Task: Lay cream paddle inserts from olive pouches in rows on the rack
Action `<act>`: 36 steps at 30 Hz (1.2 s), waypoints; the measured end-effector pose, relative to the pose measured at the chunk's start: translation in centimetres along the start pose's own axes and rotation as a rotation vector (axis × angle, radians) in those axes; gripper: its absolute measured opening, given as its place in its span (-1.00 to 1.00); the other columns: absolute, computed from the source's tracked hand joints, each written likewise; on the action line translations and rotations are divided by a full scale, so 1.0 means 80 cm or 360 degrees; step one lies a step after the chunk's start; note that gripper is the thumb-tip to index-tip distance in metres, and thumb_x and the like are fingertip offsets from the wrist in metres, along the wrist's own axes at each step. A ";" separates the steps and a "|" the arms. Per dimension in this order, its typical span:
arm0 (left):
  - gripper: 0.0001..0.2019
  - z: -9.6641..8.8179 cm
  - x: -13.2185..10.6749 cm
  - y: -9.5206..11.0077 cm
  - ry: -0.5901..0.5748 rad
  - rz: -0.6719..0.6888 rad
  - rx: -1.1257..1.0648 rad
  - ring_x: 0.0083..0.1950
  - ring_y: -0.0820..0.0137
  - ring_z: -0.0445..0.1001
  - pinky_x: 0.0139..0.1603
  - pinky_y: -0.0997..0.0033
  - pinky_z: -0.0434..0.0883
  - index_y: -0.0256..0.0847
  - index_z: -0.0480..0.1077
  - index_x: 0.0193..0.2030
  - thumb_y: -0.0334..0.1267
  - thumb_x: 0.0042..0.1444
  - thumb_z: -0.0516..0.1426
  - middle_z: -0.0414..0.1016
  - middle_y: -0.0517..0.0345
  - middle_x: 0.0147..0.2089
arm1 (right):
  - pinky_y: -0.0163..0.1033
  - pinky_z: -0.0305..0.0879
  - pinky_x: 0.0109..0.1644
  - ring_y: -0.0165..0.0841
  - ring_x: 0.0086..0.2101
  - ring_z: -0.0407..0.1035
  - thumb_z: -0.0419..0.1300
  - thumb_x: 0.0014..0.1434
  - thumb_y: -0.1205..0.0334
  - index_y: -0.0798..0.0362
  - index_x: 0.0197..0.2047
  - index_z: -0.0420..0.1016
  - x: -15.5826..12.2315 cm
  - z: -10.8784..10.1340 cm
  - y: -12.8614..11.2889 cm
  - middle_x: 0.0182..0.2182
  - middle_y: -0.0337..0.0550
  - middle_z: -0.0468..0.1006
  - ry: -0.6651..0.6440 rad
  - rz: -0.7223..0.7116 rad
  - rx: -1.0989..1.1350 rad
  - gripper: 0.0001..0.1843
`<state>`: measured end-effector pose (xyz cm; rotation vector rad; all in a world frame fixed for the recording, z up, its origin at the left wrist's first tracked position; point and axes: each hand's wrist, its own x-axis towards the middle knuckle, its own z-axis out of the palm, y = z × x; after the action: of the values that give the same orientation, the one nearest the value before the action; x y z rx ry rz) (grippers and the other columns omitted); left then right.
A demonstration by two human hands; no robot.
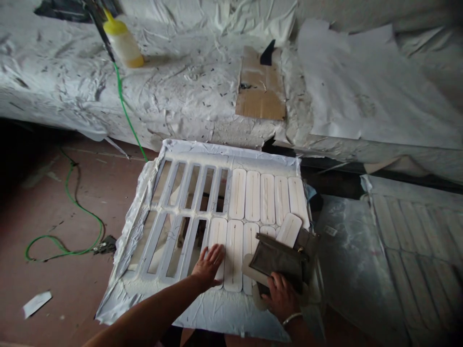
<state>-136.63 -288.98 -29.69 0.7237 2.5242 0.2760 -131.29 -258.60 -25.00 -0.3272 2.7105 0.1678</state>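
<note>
left hand (208, 266): fingers spread on white moulded slat (218, 235) | right hand (280, 297): fingers curled round dark panel (277, 262), apparently gripping

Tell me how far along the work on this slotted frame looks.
Done: the five upper-right slots of the white-coated frame hold white rounded bars, as do the lower slots beside them. In hand: the left hand lies spread on a lower bar; the right hand grips a dark flat piece, a loose bar lying at its edge. Left: five upper slots and three lower ones stand open.
</note>
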 end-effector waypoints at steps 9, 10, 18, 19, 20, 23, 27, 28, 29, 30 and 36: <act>0.08 0.017 0.004 0.003 0.0041 0.0006 0.0129 0.39 0.08 -0.50 0.25 -0.27 -0.40 -0.24 -0.20 0.38 0.26 -0.17 0.18 -0.54 -0.04 0.39 | -0.06 0.23 -0.09 -0.17 -0.08 0.30 -0.06 0.20 0.44 0.04 -0.18 0.49 0.035 -0.056 -0.008 -0.09 -0.02 0.46 -0.0302 -0.0264 -0.0117 -0.68; 0.05 0.013 0.002 0.005 0.0058 -0.0002 0.0113 0.39 0.07 -0.49 0.24 -0.29 -0.43 -0.22 -0.17 0.37 0.26 -0.16 0.17 -0.53 -0.03 0.39 | -0.05 0.24 -0.11 -0.17 -0.10 0.31 -0.09 0.20 0.46 0.05 -0.18 0.49 0.035 -0.058 -0.012 -0.11 0.00 0.47 -0.0311 -0.0262 -0.0138 -0.65; -0.27 -0.026 -0.053 0.003 0.0093 -0.0129 -0.0221 0.38 0.15 -0.17 0.31 -0.14 -0.21 -0.23 -0.02 0.34 -0.14 0.04 0.12 -0.20 -0.06 0.38 | -0.09 0.34 -0.16 -0.12 -0.04 0.30 -0.15 0.18 0.50 0.13 0.00 0.45 0.023 -0.039 -0.031 -0.02 0.10 0.43 -0.0227 -0.0166 -0.0269 -0.54; -0.30 -0.030 -0.056 0.001 0.0076 -0.0138 -0.0248 0.37 0.16 -0.12 0.32 -0.10 -0.16 -0.25 0.01 0.33 -0.19 0.05 0.12 -0.15 -0.08 0.37 | -0.10 0.35 -0.18 -0.11 -0.04 0.31 -0.16 0.18 0.51 0.11 0.05 0.42 0.023 -0.036 -0.033 0.00 0.11 0.42 -0.0225 -0.0167 -0.0288 -0.52; -0.32 -0.033 -0.057 0.000 0.0065 -0.0148 -0.0276 0.37 0.18 -0.09 0.32 -0.05 -0.12 -0.26 0.03 0.32 -0.22 0.05 0.11 -0.12 -0.09 0.37 | -0.08 0.35 -0.19 -0.10 -0.04 0.31 -0.16 0.17 0.51 0.07 0.11 0.36 0.024 -0.034 -0.036 0.03 0.12 0.40 -0.0228 -0.0171 -0.0314 -0.48; -0.37 -0.040 -0.049 -0.001 0.0061 -0.0202 -0.0353 0.33 0.20 0.01 0.31 0.05 0.00 -0.29 0.07 0.29 -0.25 0.06 0.10 -0.06 -0.12 0.35 | 0.04 0.31 -0.15 -0.05 -0.02 0.29 -0.16 0.15 0.53 -0.07 0.26 0.15 0.026 -0.032 -0.044 0.12 0.11 0.31 -0.0268 -0.0190 -0.0384 -0.36; -0.42 -0.044 -0.037 0.003 0.0132 -0.0292 -0.0370 0.29 0.19 0.11 0.28 0.06 0.05 -0.30 0.12 0.27 -0.27 0.09 0.08 -0.02 -0.11 0.34 | 0.04 0.28 -0.16 -0.07 -0.05 0.29 -0.17 0.17 0.49 -0.06 0.30 0.06 0.025 -0.048 -0.043 0.11 0.12 0.30 -0.0262 -0.0182 -0.0301 -0.36; -0.43 -0.044 -0.036 0.004 0.0158 -0.0299 -0.0373 0.28 0.18 0.12 0.28 0.05 0.06 -0.29 0.13 0.26 -0.27 0.09 0.08 -0.01 -0.11 0.34 | 0.01 0.27 -0.17 -0.10 -0.08 0.30 -0.18 0.18 0.47 -0.03 0.31 0.04 0.026 -0.056 -0.039 0.07 0.13 0.34 -0.0236 -0.0163 -0.0251 -0.37; -0.44 -0.043 -0.037 0.004 0.0185 -0.0299 -0.0384 0.27 0.16 0.14 0.27 0.05 0.07 -0.29 0.14 0.25 -0.28 0.09 0.08 0.01 -0.11 0.33 | -0.01 0.26 -0.16 -0.12 -0.10 0.30 -0.18 0.19 0.47 0.00 0.32 0.01 0.027 -0.065 -0.033 0.02 0.14 0.37 -0.0200 -0.0134 -0.0196 -0.38; -0.45 -0.043 -0.038 0.005 0.0215 -0.0293 -0.0409 0.25 0.15 0.15 0.26 0.04 0.09 -0.29 0.15 0.25 -0.28 0.09 0.07 0.03 -0.11 0.32 | -0.02 0.25 -0.13 -0.14 -0.12 0.30 -0.18 0.19 0.46 0.04 0.32 0.02 0.029 -0.074 -0.025 -0.03 0.13 0.40 -0.0164 -0.0095 -0.0129 -0.39; -0.49 -0.055 -0.034 0.017 0.0370 -0.0120 -0.1086 0.22 0.22 0.20 0.21 0.17 0.23 -0.29 0.13 0.22 -0.24 0.12 0.02 0.06 -0.11 0.29 | -0.24 0.22 -0.05 -0.29 -0.16 0.30 -0.14 0.22 0.40 0.10 -0.14 0.45 0.047 -0.154 0.034 -0.22 -0.04 0.46 0.0037 0.0071 0.0231 -0.65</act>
<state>-136.26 -289.54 -24.38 0.3317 2.4076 1.1759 -140.01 -258.75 -15.10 -0.2279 2.7356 -0.0205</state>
